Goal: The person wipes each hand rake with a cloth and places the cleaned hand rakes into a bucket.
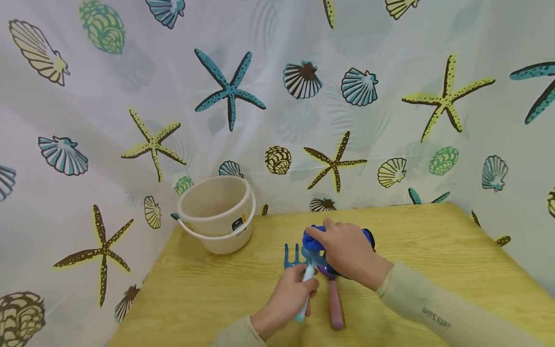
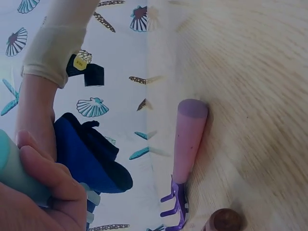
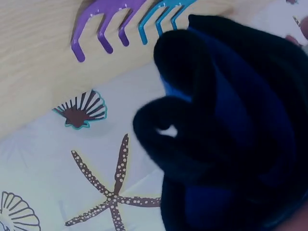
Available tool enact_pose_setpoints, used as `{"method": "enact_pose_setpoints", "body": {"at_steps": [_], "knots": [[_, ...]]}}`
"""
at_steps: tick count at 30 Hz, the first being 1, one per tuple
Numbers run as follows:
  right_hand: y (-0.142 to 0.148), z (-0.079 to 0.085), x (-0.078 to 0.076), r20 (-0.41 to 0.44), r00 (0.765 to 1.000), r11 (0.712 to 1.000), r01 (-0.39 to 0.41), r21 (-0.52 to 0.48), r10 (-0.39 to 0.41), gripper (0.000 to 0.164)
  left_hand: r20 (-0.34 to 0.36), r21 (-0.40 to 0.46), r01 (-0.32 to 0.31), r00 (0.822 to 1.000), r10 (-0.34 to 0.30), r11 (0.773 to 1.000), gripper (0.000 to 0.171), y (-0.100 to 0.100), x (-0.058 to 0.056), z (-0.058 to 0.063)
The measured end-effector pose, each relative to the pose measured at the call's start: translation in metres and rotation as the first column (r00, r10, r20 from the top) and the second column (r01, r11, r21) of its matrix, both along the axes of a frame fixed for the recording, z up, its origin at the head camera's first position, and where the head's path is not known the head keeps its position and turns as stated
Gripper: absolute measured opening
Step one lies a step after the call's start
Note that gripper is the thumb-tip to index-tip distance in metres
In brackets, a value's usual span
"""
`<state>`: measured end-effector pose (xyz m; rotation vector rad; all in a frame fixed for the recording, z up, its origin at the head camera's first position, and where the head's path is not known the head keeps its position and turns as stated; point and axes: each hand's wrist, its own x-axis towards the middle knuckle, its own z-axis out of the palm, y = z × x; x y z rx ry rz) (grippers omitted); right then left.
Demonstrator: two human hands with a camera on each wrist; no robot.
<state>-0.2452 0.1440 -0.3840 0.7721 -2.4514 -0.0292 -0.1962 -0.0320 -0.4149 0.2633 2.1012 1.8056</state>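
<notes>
The tool (image 1: 309, 273) slants near-left to far-right, head far; left hand (image 1: 287, 292) curls round its handle, right hand (image 1: 347, 248), palm down, clutches cloth (image 1: 312, 238).

A left hand (image 1: 287, 293) grips a light-blue-handled tool (image 1: 309, 273); the right hand (image 1: 349, 248) holds blue cloth (image 1: 312, 241) at its head.

Passage: tabletop (image 1: 266, 248) between bucket (image 1: 205, 225) and blue rake (image 1: 296, 264) | Obstacles: purple rake (image 1: 335, 301) right of left hand (image 1: 289, 292); curtain (image 1: 269, 130) behind
</notes>
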Motion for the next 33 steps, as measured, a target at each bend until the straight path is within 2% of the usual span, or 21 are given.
{"method": "enact_pose_setpoints", "body": {"at_steps": [2, 5, 9, 12, 16, 22, 24, 27, 30, 33], "knots": [[-0.001, -0.003, 0.003, 0.033, 0.999, 1.000, -0.011, 0.011, 0.011, 0.045, 0.023, 0.016, -0.003, 1.000, 0.002, 1.000, 0.014, 0.001, 0.001, -0.001], [-0.002, -0.004, 0.006, 0.154, 0.987, 0.999, -0.041, 0.017, 0.038, 0.043, 0.069, 0.038, -0.001, 0.998, -0.002, 0.999, 0.013, 0.002, 0.002, -0.003], [-0.001, 0.000, 0.012, 0.320, 0.943, 0.996, -0.092, -0.019, 0.093, 0.045, 0.111, 0.067, -0.021, 0.994, 0.013, 0.998, 0.015, 0.001, 0.000, -0.007], [0.003, 0.006, 0.015, 0.382, 0.917, 0.994, -0.098, -0.051, 0.110, 0.044, 0.106, 0.090, -0.039, 0.994, 0.030, 0.995, 0.019, 0.000, -0.003, -0.009], [0.011, 0.008, 0.017, 0.395, 0.916, 0.997, -0.063, -0.039, 0.074, 0.044, 0.121, 0.122, -0.039, 0.992, 0.024, 0.992, 0.018, 0.001, -0.003, -0.009], [0.019, -0.003, 0.011, 0.309, 0.951, 0.999, 0.008, 0.047, -0.022, 0.047, 0.161, 0.146, -0.069, 0.986, 0.045, 0.987, 0.018, 0.000, -0.002, -0.009], [0.019, -0.006, 0.010, 0.294, 0.955, 0.999, 0.024, 0.048, -0.037, 0.047, 0.167, 0.145, -0.075, 0.985, 0.050, 0.987, 0.020, -0.001, -0.002, -0.009], [0.018, -0.007, 0.012, 0.321, 0.947, 1.000, 0.005, 0.005, -0.006, 0.050, 0.171, 0.147, -0.077, 0.984, 0.051, 0.986, 0.022, -0.003, -0.004, -0.009], [0.015, -0.004, 0.016, 0.372, 0.925, 0.996, -0.054, -0.066, 0.074, 0.050, 0.169, 0.169, -0.085, 0.984, 0.056, 0.982, 0.020, -0.005, -0.006, -0.009], [0.012, 0.000, 0.020, 0.398, 0.908, 0.991, -0.097, -0.096, 0.128, 0.050, 0.167, 0.201, -0.089, 0.984, 0.055, 0.975, 0.018, -0.008, -0.008, -0.011]]}}
